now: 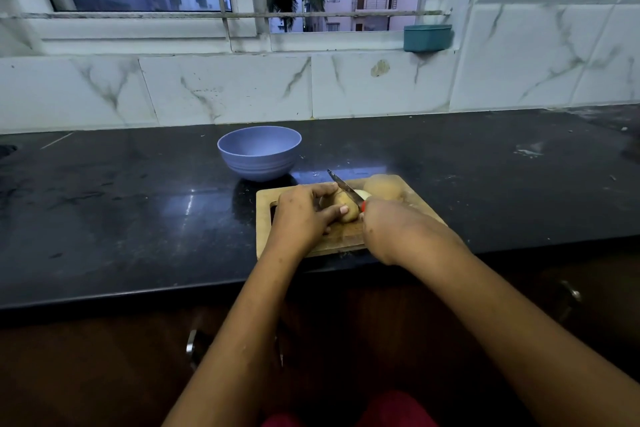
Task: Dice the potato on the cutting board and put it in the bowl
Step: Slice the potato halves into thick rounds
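Potato (349, 212) gripped by left hand (301, 215), right hand (391, 229) clutching knife (344, 187) across it, bowl (259, 153) just beyond cutting board (265, 199)

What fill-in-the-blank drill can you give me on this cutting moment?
The right hand grips a knife with a ____ handle.
The left hand steadies a potato piece under the knife's ____.
A second potato piece lies untouched at the cutting board's far ____ corner.
Missing words: red; blade; right.
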Demonstrator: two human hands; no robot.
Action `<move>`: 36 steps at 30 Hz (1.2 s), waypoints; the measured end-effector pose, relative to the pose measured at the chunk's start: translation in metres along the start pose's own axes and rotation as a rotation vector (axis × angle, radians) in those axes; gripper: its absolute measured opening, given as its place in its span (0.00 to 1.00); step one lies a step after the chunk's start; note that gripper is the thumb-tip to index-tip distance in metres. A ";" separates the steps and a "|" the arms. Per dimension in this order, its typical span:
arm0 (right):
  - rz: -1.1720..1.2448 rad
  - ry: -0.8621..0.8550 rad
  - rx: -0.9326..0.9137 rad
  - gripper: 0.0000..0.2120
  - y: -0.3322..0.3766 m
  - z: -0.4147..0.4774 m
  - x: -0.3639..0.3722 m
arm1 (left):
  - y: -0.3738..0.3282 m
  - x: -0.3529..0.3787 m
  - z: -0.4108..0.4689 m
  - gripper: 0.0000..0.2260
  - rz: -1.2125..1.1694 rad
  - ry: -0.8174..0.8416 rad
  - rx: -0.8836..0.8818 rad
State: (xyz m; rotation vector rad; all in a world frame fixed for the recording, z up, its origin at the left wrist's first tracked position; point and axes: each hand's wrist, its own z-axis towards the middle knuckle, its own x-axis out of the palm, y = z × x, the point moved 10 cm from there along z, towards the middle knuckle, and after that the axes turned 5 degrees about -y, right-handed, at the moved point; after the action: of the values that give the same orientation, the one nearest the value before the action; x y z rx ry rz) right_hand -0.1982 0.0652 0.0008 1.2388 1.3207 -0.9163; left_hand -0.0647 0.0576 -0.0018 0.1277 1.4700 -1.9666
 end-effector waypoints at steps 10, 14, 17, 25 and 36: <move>-0.097 0.094 -0.118 0.24 0.023 -0.005 -0.004 | 0.000 0.000 0.001 0.18 0.023 -0.026 0.014; -0.121 0.108 -0.130 0.18 0.013 -0.014 0.005 | 0.000 0.000 0.000 0.19 0.034 -0.017 0.011; -0.119 0.110 -0.109 0.16 0.006 -0.019 0.009 | 0.003 0.001 0.001 0.19 0.015 0.002 -0.010; -0.195 0.154 -0.102 0.17 0.019 -0.008 0.009 | 0.003 -0.001 -0.001 0.20 -0.021 -0.009 -0.019; 0.280 0.274 -0.080 0.12 -0.028 -0.014 0.012 | 0.000 -0.002 -0.003 0.20 0.000 -0.008 -0.005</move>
State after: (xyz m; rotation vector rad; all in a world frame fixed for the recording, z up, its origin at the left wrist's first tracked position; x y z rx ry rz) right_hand -0.2266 0.0762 -0.0126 1.4799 1.3371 -0.5039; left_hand -0.0640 0.0611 -0.0021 0.1175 1.4699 -1.9615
